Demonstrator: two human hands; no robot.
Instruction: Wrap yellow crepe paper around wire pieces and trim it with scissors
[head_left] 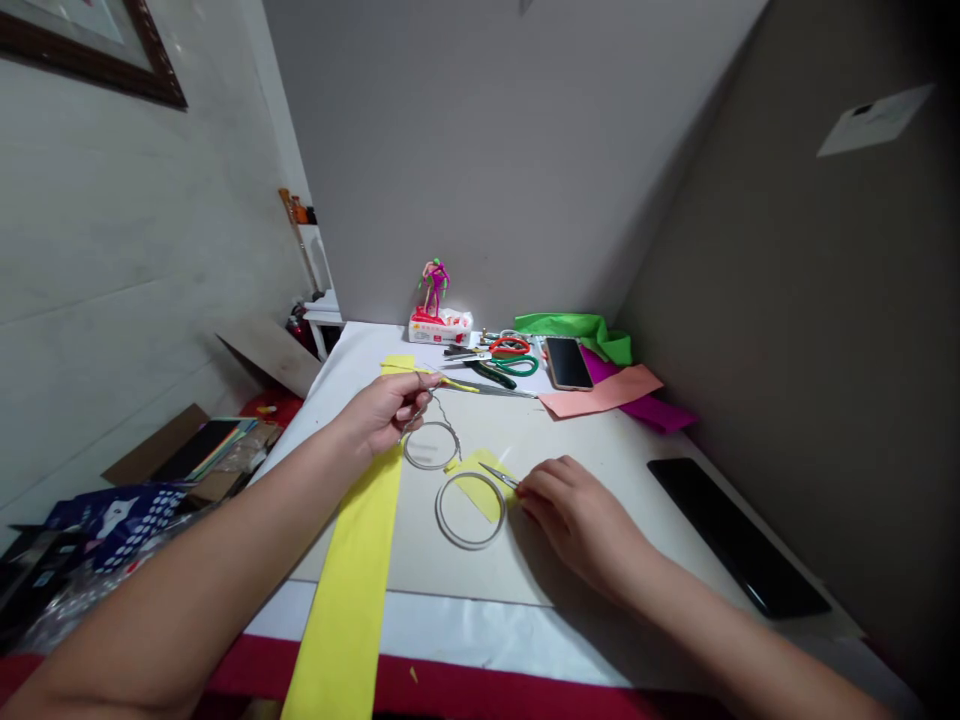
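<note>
My left hand [390, 408] is closed in a pinch on a thin wire whose coil [430, 446] lies on the white table [525, 430] just right of the hand. My right hand [574, 510] is closed on a small metal tool [499, 475], seemingly tweezers, whose tip points left onto a small yellow paper piece [480, 480]. That piece lies partly under a second wire ring [471, 510]. A long yellow paper strip [352, 570] runs from under my left hand down to the table's front edge.
At the back stand a pink-and-green wire figure [434, 283] on a white box [440, 327], scissors with red and green handles [510, 357], a phone [568, 362], and green, salmon and magenta paper. A black slab [739, 535] lies right. Boxes and clutter fill the floor left.
</note>
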